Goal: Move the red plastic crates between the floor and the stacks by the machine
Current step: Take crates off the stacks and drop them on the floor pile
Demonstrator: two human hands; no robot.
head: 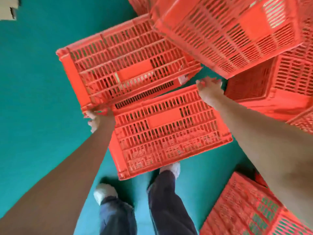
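The view looked straight down past two bare forearms onto a smooth teal floor (pixel 33 82). The left hand (pixel 95 118) gripped the lower corner of a red crate (pixel 122 65), fingers curled around its rim; this crate was tilted, its slotted wall of thin ribs and narrow rectangular openings facing the camera, with a plain solid panel at the centre. Just below it, and touching or overlapping its lower edge, lay a second red crate (pixel 169 133) of the same moulded plastic lattice, with thick flat corner posts and its own solid centre panel. The right hand (pixel 209 89) reached to that crate's upper right corner with fingers spread; motion blur hid whether they closed on the edge.

Further red crates (pixel 228 31) crowded the upper right, leaning at angles against one another, their perforated sides showing pale light through the slots. Another crate (pixel 245 209) sat at the lower right on the floor, green showing through its grid.

Below the second crate stood the person's legs in dark, loosely creased trousers (pixel 166 200) and pale shoes (pixel 104 192). A cardboard edge (pixel 8 9) showed at the top left corner.
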